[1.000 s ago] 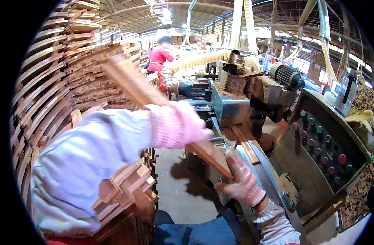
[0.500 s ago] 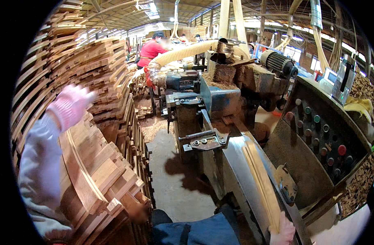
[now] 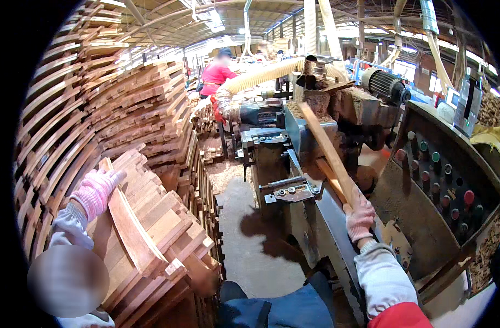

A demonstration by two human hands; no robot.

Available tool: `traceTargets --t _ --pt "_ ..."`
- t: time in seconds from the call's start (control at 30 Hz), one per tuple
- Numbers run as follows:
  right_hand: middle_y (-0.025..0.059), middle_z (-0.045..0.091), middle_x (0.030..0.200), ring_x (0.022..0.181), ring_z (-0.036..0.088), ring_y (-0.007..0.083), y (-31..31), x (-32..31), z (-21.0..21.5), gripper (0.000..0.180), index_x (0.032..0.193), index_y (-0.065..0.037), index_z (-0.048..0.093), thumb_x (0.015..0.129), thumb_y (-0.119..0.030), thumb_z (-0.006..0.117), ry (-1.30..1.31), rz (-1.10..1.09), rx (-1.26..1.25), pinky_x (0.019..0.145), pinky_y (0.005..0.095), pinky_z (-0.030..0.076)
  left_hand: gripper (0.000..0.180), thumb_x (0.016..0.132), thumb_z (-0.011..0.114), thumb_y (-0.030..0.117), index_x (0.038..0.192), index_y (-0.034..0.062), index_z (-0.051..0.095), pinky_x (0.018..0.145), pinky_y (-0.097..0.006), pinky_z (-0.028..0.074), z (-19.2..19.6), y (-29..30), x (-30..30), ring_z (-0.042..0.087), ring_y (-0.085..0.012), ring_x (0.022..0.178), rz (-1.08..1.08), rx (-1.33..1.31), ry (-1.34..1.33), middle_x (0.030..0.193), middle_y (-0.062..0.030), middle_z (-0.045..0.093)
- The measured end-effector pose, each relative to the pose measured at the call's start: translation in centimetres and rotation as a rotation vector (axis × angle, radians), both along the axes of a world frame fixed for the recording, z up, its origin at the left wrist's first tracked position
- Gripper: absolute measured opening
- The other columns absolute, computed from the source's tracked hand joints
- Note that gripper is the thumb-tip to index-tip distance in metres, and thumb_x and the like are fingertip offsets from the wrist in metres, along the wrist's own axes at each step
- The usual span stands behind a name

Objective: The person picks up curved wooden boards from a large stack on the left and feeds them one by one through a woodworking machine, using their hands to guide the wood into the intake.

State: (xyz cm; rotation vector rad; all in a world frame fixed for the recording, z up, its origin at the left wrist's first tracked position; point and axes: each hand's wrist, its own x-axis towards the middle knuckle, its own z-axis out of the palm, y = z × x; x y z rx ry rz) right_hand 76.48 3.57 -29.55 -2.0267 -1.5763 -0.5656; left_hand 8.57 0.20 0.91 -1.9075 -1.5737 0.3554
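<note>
My right hand (image 3: 361, 217), in a pale pink glove, is closed round the near end of a long wooden strip (image 3: 327, 145). That strip tilts up, its far end in front of the machine's blue, sawdust-covered housing (image 3: 310, 134). Under it a second wooden strip (image 3: 331, 179) lies along the metal machine bed (image 3: 337, 218); whether my fingers hold it too is hidden. At the left, my gloved left hand (image 3: 97, 188) has its fingers over the far part of a curved wooden slat (image 3: 131, 227), which rests on a pile of wooden pieces (image 3: 162, 213).
Tall stacks of curved slats (image 3: 135, 109) rise on the left. A slanted control panel (image 3: 446, 180) with several round buttons stands at the right. Beyond the machine runs a ribbed hose (image 3: 266, 74), near a person in red (image 3: 217, 74). Grey floor (image 3: 250, 262) lies between pile and machine.
My left hand has come down from above the pile onto the curved slat. My right hand has moved forward along the bed, and one strip is now raised. The view has shifted slightly.
</note>
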Motion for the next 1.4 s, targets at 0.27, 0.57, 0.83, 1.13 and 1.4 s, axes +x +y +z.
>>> traceTargets --t 0.27,0.57,0.83,1.13,1.4 --pt "0.0183 0.065 0.126 0.109 0.06 0.0402 -24.1 -4.2 1.6 0.077 0.152 -0.005 0.052 0.082 -0.027 0.077 0.141 0.024 -0.276 0.098 0.0495 0.045 0.037 0.072 0.077 0.011 0.107 0.0209 0.071 0.1 -0.042 0.049 -1.2 0.8 -3.9 0.064 -0.0299 0.112 -0.134 -0.007 0.023 0.118 -0.0041 0.069" --pt "0.0077 0.062 0.103 0.097 0.061 0.0332 -20.6 -2.3 2.9 0.034 0.114 -0.01 0.066 0.08 -0.016 0.066 -0.129 0.104 -0.09 0.085 0.048 0.047 0.035 0.062 0.081 0.018 0.096 0.0177 0.072 0.097 -0.043 0.05 0.6 1.1 -2.3 0.065 -0.0322 0.109 -0.222 -0.051 0.033 0.106 -0.0066 0.069" --pt "0.0139 0.067 0.124 0.111 0.063 0.0392 -4.9 3.2 -0.2 0.047 0.134 -0.018 0.065 0.088 -0.013 0.067 -0.028 0.066 -0.206 0.096 0.0507 0.052 0.021 0.069 0.073 0.017 0.088 0.009 0.07 0.093 -0.041 0.052 5.0 4.3 9.6 0.062 -0.0298 0.109 -0.528 0.165 0.18 0.108 -0.0111 0.066" --pt "0.0239 0.057 0.15 0.14 0.055 0.0382 -10.3 -14.1 12.5 0.085 0.155 0.0 0.044 0.087 -0.032 0.082 0.555 0.87 -0.111 0.119 0.0427 0.041 0.02 0.076 0.083 0.023 0.095 0.0164 0.083 0.069 -0.05 0.061 -10.3 13.3 30.1 0.075 -0.0302 0.081 -0.143 0.678 0.696 0.088 -0.011 0.078" --pt "0.0246 0.061 0.142 0.123 0.064 0.041 -27.5 -8.3 8.3 0.091 0.156 -0.004 0.047 0.075 -0.019 0.085 0.394 0.214 -0.26 0.103 0.0453 0.051 0.041 0.089 0.073 0.035 0.125 0.0159 0.067 0.092 -0.046 0.056 -3.4 4.2 40.3 0.07 -0.027 0.111 -0.967 -0.237 0.065 0.119 -0.0059 0.072"
